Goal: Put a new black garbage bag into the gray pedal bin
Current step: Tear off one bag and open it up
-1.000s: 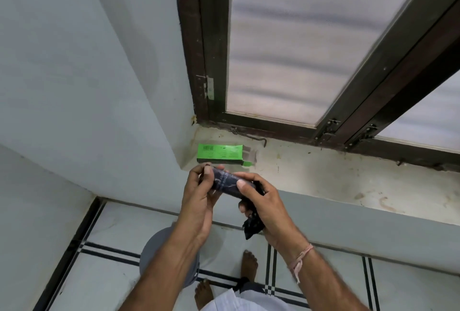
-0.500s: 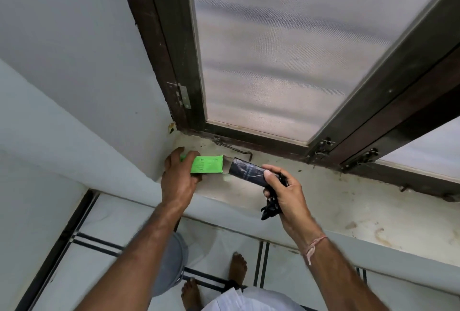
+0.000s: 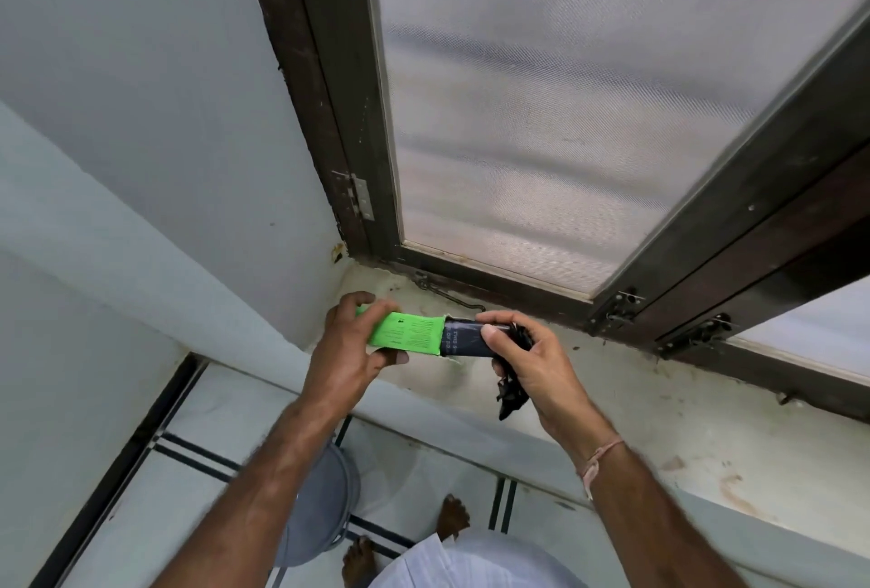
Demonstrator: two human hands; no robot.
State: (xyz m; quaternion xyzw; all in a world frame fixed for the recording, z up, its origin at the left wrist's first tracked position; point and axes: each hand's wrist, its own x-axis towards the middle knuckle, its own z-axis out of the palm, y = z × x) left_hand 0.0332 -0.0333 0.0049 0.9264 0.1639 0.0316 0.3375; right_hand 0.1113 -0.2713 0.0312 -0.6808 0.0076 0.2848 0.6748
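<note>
My left hand (image 3: 346, 352) grips a bright green cardboard box (image 3: 407, 335) at the window sill's left corner. A dark roll of garbage bags (image 3: 463, 342) sticks halfway out of the box's open right end. My right hand (image 3: 527, 364) pinches the roll's free end between thumb and fingers, and a loose black garbage bag (image 3: 511, 392) hangs from the same hand. The gray pedal bin (image 3: 325, 510), lid closed, stands on the floor below, partly hidden behind my left forearm.
The stained window sill (image 3: 612, 399) runs to the right under a dark wooden window frame (image 3: 659, 300) with a mesh screen. A metal hook latch (image 3: 447, 295) lies on the sill just behind the box. White walls close off the left. My bare feet (image 3: 452, 517) stand on the tiled floor.
My left hand left the roll, reached to the green box on the sill and gripped it. My right hand carried the roll to the box and its end has gone inside.
</note>
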